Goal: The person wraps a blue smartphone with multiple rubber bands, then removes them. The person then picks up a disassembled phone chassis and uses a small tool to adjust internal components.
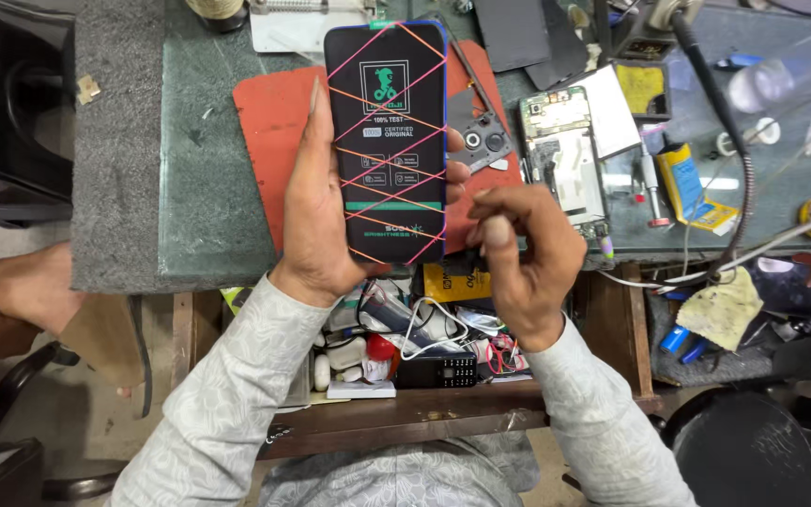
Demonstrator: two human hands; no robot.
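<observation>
Open wooden drawer (443,413) below both wrists, crammed with white cables, small bottles, a black keypad handset (436,372) and loose packets. Beyond the fingertips, a green stone-look bench top (199,188) under a grey felt pad (114,141) and a red rubber work mat (269,122).

Left hand (316,221) upright over that mat, clamped on a smartphone (387,141): thumb stretched up the near long edge, fingertips curled round the far edge. Phone screen facing the camera, dark, covered by a printed protective film and criss-crossed by orange and pink rubber bands (396,192) stretched tight around the body.

Right hand (527,258) just beside the phone's lower corner, fingers drawn together in a pinch; whether anything sits between thumb and forefinger cannot be told. Right of those fingers, well apart, an opened phone chassis (565,164) lying flat, circuit board exposed; between it and the held phone, a small grey camera-bezel plate (488,143). Further right, a yellow glue tube (682,183).

Likely hazards: a band tugged near the pinch snapping or sliding off, letting a freshly pressed screen lift; a one-handed edge grip slipping and dropping the phone into the drawer clutter; uneven band tension cracking the glass.
</observation>
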